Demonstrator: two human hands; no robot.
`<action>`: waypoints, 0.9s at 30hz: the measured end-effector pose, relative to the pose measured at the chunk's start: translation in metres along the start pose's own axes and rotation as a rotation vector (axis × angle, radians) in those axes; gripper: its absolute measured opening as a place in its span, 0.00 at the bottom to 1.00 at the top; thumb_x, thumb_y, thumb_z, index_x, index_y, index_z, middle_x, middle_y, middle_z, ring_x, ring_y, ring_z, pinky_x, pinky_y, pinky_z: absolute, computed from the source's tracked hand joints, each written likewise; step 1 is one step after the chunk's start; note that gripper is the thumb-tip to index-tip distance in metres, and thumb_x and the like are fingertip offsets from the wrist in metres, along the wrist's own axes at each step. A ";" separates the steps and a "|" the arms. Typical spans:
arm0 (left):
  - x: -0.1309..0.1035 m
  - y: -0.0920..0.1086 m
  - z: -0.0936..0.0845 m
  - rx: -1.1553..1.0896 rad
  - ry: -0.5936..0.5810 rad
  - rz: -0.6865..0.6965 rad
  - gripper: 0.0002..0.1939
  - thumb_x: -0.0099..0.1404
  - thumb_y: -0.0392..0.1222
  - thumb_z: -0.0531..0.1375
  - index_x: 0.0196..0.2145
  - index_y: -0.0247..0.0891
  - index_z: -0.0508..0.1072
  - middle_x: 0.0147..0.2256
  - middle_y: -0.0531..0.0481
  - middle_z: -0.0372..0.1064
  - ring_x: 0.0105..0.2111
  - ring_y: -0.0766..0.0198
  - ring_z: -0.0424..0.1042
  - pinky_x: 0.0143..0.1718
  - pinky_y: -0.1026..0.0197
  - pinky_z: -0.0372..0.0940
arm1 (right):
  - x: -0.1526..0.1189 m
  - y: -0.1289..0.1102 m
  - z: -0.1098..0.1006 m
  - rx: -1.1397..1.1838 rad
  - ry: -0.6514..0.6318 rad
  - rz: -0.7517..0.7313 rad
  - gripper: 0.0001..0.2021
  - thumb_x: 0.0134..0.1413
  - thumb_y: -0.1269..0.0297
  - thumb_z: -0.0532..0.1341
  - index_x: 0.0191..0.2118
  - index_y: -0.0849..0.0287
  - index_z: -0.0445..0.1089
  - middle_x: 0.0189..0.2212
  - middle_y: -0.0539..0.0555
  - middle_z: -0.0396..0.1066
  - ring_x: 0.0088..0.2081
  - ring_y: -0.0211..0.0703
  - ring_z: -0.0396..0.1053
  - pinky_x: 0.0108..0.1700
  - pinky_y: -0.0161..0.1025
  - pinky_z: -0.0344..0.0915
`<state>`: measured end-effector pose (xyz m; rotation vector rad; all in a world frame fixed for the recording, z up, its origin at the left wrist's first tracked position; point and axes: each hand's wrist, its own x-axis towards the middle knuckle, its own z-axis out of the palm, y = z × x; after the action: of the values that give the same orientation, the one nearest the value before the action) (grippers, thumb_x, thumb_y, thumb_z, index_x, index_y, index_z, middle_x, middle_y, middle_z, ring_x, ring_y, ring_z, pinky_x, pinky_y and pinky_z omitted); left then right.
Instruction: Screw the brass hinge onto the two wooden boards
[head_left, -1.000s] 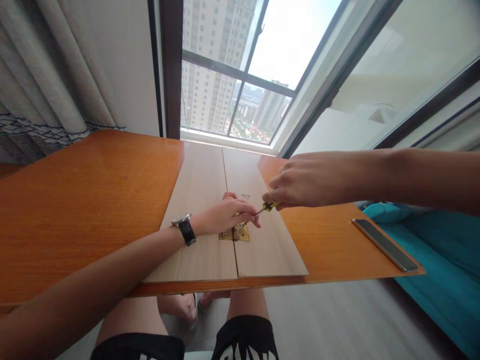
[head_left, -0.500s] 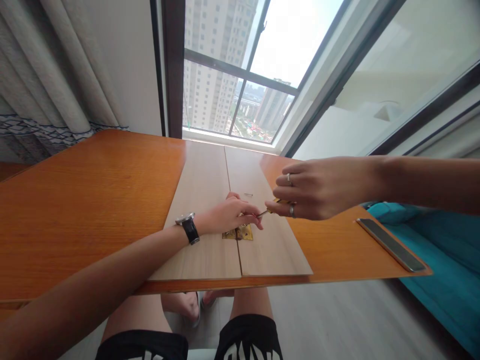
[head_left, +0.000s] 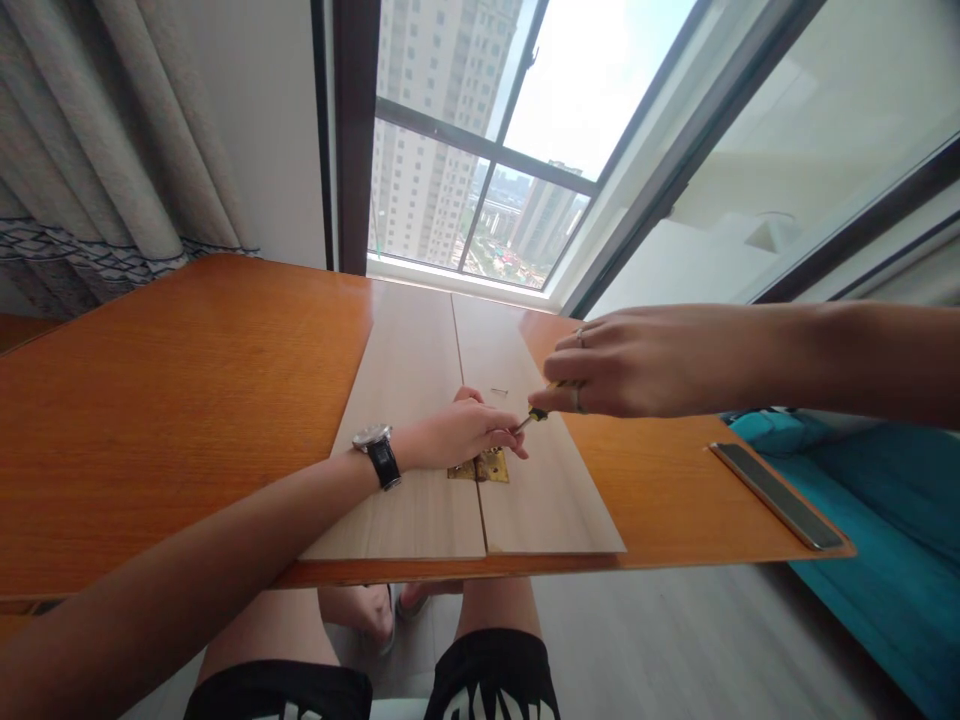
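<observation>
There are two pale boards, one gold hinge, one screwdriver, one loose screw, two rings, one watch, one surface and one curtain on the left.

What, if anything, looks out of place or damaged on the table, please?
The hinge spanning the two boards looks blotchy, with dark patches on its yellow metal, perhaps tarnish. A small thin piece, possibly a screw, lies loose on the right board, away from the hinge.
</observation>
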<state>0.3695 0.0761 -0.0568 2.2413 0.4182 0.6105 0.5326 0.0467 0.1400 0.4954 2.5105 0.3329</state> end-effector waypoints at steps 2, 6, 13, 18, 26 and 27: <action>0.001 -0.001 0.000 0.012 -0.005 -0.009 0.16 0.78 0.43 0.46 0.38 0.37 0.69 0.46 0.45 0.80 0.45 0.61 0.74 0.64 0.39 0.46 | 0.007 -0.004 -0.001 0.139 -0.086 0.188 0.19 0.70 0.62 0.50 0.38 0.60 0.78 0.25 0.53 0.69 0.25 0.38 0.61 0.32 0.41 0.55; -0.001 0.000 -0.001 0.055 0.015 0.000 0.15 0.78 0.41 0.47 0.36 0.37 0.70 0.45 0.47 0.80 0.46 0.60 0.74 0.62 0.40 0.46 | 0.017 -0.011 -0.007 0.251 -0.127 0.376 0.21 0.69 0.55 0.52 0.36 0.62 0.78 0.21 0.52 0.68 0.23 0.37 0.59 0.29 0.40 0.52; -0.002 -0.001 -0.001 0.076 0.011 0.054 0.16 0.78 0.40 0.48 0.36 0.36 0.72 0.45 0.47 0.80 0.48 0.60 0.73 0.60 0.46 0.46 | 0.004 -0.007 -0.003 0.004 -0.080 0.072 0.13 0.68 0.63 0.54 0.38 0.56 0.77 0.27 0.53 0.71 0.27 0.42 0.64 0.33 0.44 0.54; 0.000 -0.002 0.000 0.098 0.030 0.024 0.17 0.78 0.40 0.49 0.35 0.36 0.73 0.43 0.48 0.80 0.51 0.58 0.72 0.58 0.47 0.46 | 0.015 -0.014 -0.006 0.223 -0.284 0.509 0.22 0.67 0.52 0.55 0.28 0.60 0.76 0.19 0.53 0.67 0.20 0.38 0.59 0.28 0.41 0.51; -0.003 -0.004 0.001 0.102 0.025 0.097 0.17 0.79 0.39 0.48 0.38 0.37 0.75 0.44 0.49 0.79 0.46 0.62 0.74 0.58 0.48 0.46 | 0.008 -0.019 0.005 -0.097 -0.068 0.076 0.11 0.68 0.67 0.55 0.36 0.58 0.75 0.25 0.51 0.68 0.23 0.37 0.59 0.29 0.42 0.48; -0.003 -0.004 0.001 0.140 0.027 0.104 0.16 0.78 0.40 0.49 0.39 0.37 0.75 0.44 0.49 0.79 0.46 0.61 0.74 0.58 0.49 0.46 | 0.012 -0.019 0.008 -0.086 -0.073 0.186 0.14 0.68 0.65 0.54 0.34 0.59 0.75 0.22 0.51 0.66 0.21 0.36 0.57 0.28 0.41 0.47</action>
<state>0.3672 0.0770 -0.0609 2.4022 0.3692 0.6855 0.5226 0.0351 0.1218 0.6957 2.3737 0.4826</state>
